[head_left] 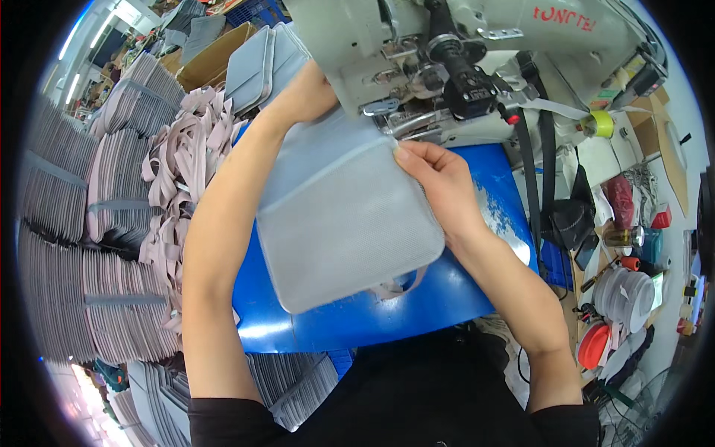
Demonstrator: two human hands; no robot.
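A grey fabric pouch (346, 238) with a mesh lower section and a plain blue-grey upper flap lies at an angle on the blue work surface (328, 335), a loop of strap showing below it. Its top reaches the head of a pale sewing machine (387, 45). My right hand (436, 175) pinches the pouch's upper right edge between thumb and fingers, just below the needle area. My left hand (309, 89) is raised at the pouch's upper left, beside the machine head, which hides its fingertips; I cannot see what they grip.
Stacked grey fabric pieces (123, 194) and pink straps (186, 156) fill the left side. Folded pouches (253, 67) and a cardboard box (208, 56) are behind. At the right are black hanging straps, a yellow tape roll (599, 123), a jar and white spools (625, 298).
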